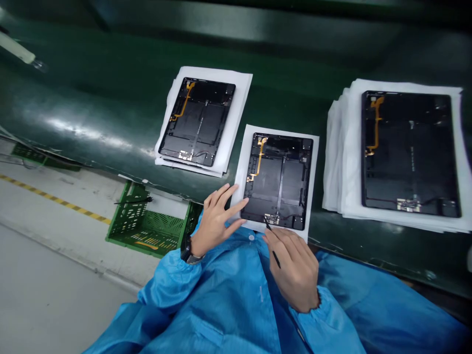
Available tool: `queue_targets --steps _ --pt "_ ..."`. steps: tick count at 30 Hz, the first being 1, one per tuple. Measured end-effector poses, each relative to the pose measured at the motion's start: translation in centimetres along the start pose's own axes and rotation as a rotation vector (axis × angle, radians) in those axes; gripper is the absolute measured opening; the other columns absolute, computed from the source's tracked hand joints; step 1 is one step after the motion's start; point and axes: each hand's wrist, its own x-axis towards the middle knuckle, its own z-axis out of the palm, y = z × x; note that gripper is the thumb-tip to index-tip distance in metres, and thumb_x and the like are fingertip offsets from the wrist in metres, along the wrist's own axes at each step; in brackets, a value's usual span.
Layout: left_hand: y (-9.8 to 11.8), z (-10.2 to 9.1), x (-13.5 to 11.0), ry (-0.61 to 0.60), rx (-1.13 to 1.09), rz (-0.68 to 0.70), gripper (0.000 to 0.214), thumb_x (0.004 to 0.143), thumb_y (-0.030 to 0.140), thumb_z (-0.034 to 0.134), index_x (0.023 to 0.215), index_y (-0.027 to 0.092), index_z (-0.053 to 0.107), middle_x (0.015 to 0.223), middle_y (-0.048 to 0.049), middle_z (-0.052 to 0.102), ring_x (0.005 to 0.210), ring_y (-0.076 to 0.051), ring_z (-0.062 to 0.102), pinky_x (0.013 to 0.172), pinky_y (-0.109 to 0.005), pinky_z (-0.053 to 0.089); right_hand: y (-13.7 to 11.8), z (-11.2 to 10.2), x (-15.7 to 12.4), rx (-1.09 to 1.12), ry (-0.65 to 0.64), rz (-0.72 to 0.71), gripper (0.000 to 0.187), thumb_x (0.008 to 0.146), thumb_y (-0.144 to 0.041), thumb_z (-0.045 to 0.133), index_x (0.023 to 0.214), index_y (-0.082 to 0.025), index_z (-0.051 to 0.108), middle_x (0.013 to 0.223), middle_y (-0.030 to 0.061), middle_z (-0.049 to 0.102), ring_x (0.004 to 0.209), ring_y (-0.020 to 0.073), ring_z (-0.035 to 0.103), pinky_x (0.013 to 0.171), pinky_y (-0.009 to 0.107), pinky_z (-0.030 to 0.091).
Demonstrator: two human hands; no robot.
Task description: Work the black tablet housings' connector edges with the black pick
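The open left hand (216, 221) lies with spread fingers on a white paper sheet (238, 191), just beside a black rectangular tablet housing (278, 179). The right hand (295, 265) pinches a thin black pick (273, 250), its tip near the housing's near edge. The housing's long axis runs away from the person, with an orange flex cable (260, 157) at upper left. A left-hand housing (197, 123) and a right-hand housing (407, 152) lie on paper along the dark green worktop (92, 98).

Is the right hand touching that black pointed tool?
Touching. The head view shows the black pointed tool running through the fingers of the right hand, with its tip sticking out past the fingertips.
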Motion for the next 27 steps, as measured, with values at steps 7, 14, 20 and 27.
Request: queue_targets --steps 7,14,20,27 --pt "0.0 -0.1 0.1 0.004 0.008 0.005 0.047 0.099 0.040 0.062 0.144 0.029 0.058 0.162 -0.0125 0.042 0.153 -0.030 0.033 0.116 -0.048 0.031 -0.1 -0.1 -0.1 -0.014 -0.010 0.008 0.015 0.090 -0.003 0.069 0.105 -0.006 0.069 0.097 0.0151 0.077 0.094 0.0276 0.071 0.091 0.043 0.056" --pt "0.1 -0.1 0.1 -0.002 0.009 -0.003 0.047 0.099 0.041 0.063 0.144 0.029 0.058 0.162 -0.0120 0.042 0.153 -0.030 0.033 0.117 -0.048 0.031 -0.5 -0.4 -0.1 -0.137 -0.105 -0.090 0.015 0.096 -0.010 0.063 0.106 -0.004 0.072 0.098 0.0164 0.077 0.098 0.0294 0.070 0.098 0.046 0.055" --pt "0.1 0.0 0.2 -0.004 0.008 -0.014 0.048 0.098 0.042 0.063 0.145 0.030 0.058 0.163 -0.0110 0.041 0.153 -0.030 0.033 0.118 -0.048 0.030 -0.1 -1.0 0.1 -0.193 -0.190 -0.197 0.025 0.100 -0.009 0.051 0.108 -0.003 0.073 0.102 0.0181 0.076 0.101 0.0305 0.069 0.100 0.047 0.053" --pt "0.2 -0.5 -0.1 -0.021 0.015 -0.004 0.048 0.099 0.040 0.063 0.144 0.028 0.057 0.162 -0.0128 0.041 0.153 -0.032 0.032 0.117 -0.050 0.032 0.7 -1.0 -0.1 -0.058 -0.099 -0.133 0.019 0.097 -0.007 0.056 0.111 -0.006 0.070 0.103 0.0156 0.075 0.101 0.0287 0.069 0.102 0.048 0.052"
